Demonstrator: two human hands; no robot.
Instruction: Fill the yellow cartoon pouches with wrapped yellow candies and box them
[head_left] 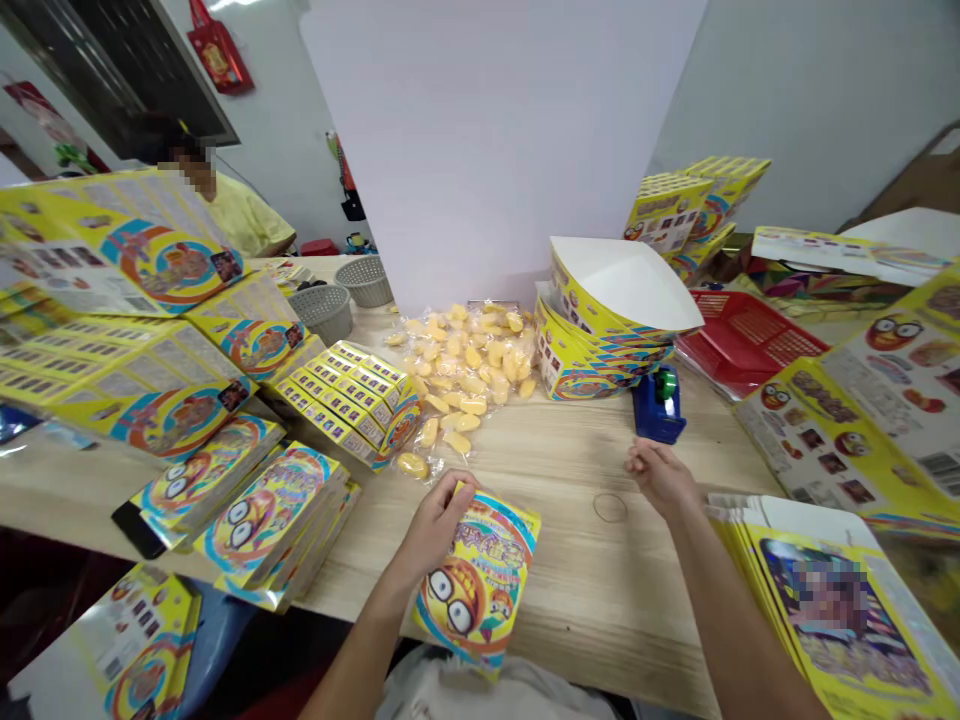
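Note:
My left hand [439,520] grips the top left corner of a small yellow printed box [478,580] with a cartoon face, lying at the near edge of the wooden table [570,470]. My right hand [660,475] rests on the table to the right with its fingers curled in; what they hold, if anything, I cannot make out. A blue tape dispenser [658,405] stands just beyond it, and a rubber band [610,507] lies to its left. A heap of yellow sweets in clear bags [465,365] sits behind the box.
Stacks of flat and folded yellow boxes fill the left [262,510], the right [832,590] and the back [607,330]. A red tray [750,340] stands at the right, grey baskets [326,310] at the back left. A person in yellow [240,220] sits far left. A white board [487,150] stands behind.

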